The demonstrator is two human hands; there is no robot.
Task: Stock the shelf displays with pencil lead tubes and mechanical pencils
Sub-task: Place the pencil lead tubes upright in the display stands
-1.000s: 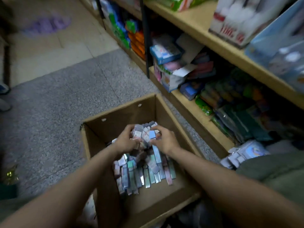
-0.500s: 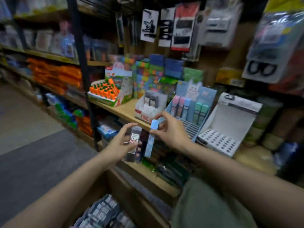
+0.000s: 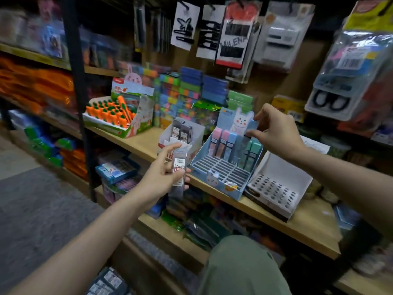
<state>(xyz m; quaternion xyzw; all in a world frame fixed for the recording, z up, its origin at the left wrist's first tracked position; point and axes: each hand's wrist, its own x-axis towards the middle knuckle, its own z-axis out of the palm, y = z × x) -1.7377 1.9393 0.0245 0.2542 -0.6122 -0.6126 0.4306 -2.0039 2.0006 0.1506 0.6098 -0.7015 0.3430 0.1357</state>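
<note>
1. Your left hand [image 3: 161,179] grips a clear lead tube [image 3: 179,171], upright, in front of the shelf [image 3: 297,226] edge, just below the white box [image 3: 180,143].
2. Right hand [image 3: 274,130] pinches a blue tube [image 3: 252,126] w/ thumb + fingers, over the back row of the bunny display [image 3: 225,167].
3. Hole tray [image 3: 276,186] sits right beside it.

Bare forearms [image 3: 89,237] — olive-green trousers [image 3: 240,265].

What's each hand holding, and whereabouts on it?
Left hand grips grey lead tubes around their middle. Right hand pinches a blue-capped tube at its top.
</note>
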